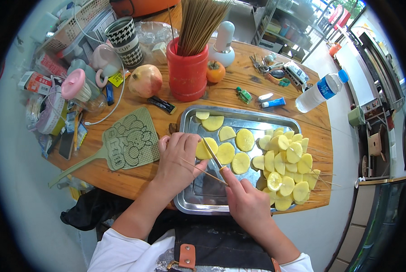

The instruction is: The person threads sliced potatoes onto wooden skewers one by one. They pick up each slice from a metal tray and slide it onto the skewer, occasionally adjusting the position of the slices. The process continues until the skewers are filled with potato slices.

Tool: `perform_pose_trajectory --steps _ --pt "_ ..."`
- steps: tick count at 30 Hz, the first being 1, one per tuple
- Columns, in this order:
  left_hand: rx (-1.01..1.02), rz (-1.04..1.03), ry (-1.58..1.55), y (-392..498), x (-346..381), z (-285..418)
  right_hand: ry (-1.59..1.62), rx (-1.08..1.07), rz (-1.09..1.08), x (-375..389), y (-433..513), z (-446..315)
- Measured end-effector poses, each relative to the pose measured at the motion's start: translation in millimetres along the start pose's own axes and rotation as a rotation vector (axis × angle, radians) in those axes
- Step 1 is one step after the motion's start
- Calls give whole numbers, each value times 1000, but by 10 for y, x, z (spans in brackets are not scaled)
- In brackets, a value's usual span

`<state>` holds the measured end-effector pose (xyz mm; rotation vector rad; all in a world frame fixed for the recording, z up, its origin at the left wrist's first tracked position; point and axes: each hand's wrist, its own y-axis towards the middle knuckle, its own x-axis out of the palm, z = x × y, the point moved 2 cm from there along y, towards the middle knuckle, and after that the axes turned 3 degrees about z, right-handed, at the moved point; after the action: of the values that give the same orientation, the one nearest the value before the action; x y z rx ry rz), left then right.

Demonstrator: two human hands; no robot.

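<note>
My right hand grips a small knife, its blade lying across a round potato slice near the left side of a metal tray. The fingers of my left hand hold that slice's left edge. A thin wooden skewer runs from under my left hand to my right hand; which fingers hold it is unclear. Loose slices, some round and some cut, lie in the tray. At its right, skewered potato slices are piled up, with stick ends poking past the rim.
Behind the tray stand a red container of skewers, a persimmon and a pomegranate. A green fly swatter lies at left, near a pink-lidded jar and a cable. A water bottle and keys are at right.
</note>
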<state>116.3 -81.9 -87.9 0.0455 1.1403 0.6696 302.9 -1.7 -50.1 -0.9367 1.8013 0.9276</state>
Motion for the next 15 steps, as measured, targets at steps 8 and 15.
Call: perform_pose_trajectory --steps 8,15 --pt "10 37 -15 -3 9 -17 -126 -34 -9 55 21 -56" --pt "22 44 -16 1 20 -27 -149 -95 -11 38 88 -99"
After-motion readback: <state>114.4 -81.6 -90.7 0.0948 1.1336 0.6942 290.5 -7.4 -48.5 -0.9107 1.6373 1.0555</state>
